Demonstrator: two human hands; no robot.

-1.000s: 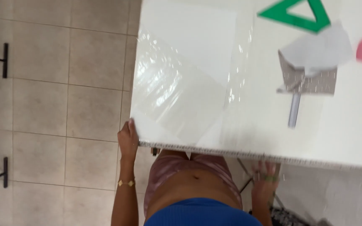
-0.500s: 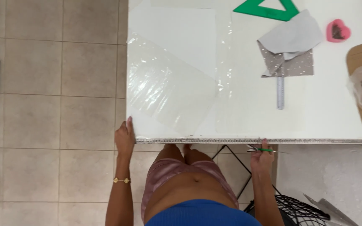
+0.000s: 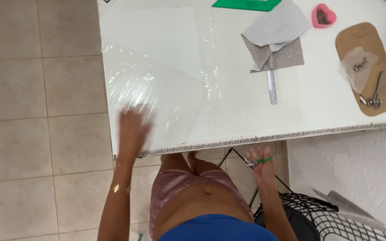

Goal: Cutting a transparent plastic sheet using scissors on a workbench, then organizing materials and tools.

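Left of centre in the frame, the left hand (image 3: 132, 129), blurred, lies flat with fingers spread on the clear plastic sheet (image 3: 157, 96) covering the near corner of the white table (image 3: 246, 107). Lower right of centre, below the table edge, the right hand (image 3: 259, 161) is curled around green-handled scissors (image 3: 261, 160).

The left hand (image 3: 132, 129) is a smear of motion over the clear plastic sheet (image 3: 153, 96) — fingers can't be told apart, nor whether they touch it. The green triangle (image 3: 246, 4) is cut off by the top edge. In the right hand (image 3: 259, 160), below the table edge (image 3: 211, 145), something small with green handles — too small to tell. The heart-shaped pink dish (image 3: 323, 15) holds dark bits, unreadable.
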